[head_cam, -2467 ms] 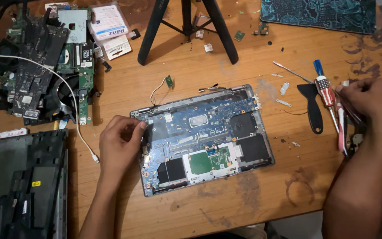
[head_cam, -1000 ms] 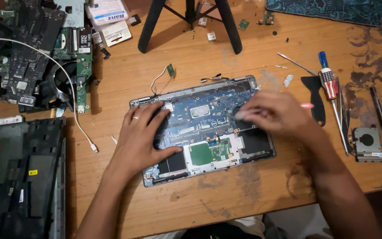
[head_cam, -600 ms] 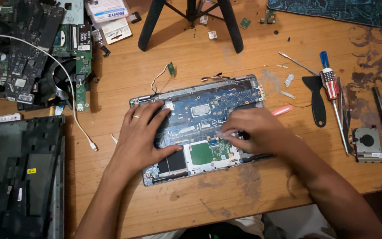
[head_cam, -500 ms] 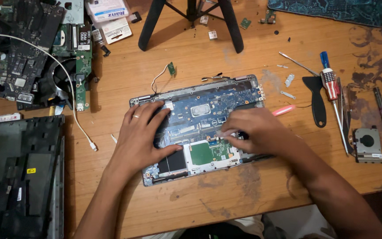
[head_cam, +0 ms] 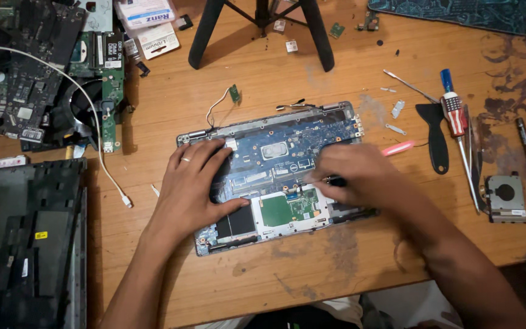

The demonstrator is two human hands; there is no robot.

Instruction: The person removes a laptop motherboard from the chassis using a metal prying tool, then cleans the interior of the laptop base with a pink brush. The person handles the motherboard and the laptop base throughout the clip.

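Carefully, with the left hand (head_cam: 193,183) pressed flat and empty on the opened grey laptop base (head_cam: 275,173), the right hand's (head_cam: 360,176) grip should hold its pink-handled screwdriver (head_cam: 397,148) steady and squarely seated.

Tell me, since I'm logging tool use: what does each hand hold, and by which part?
The right hand holds a pink-handled tool near its dark tip end; exact grip hidden. The left hand holds nothing, resting flat on the laptop.
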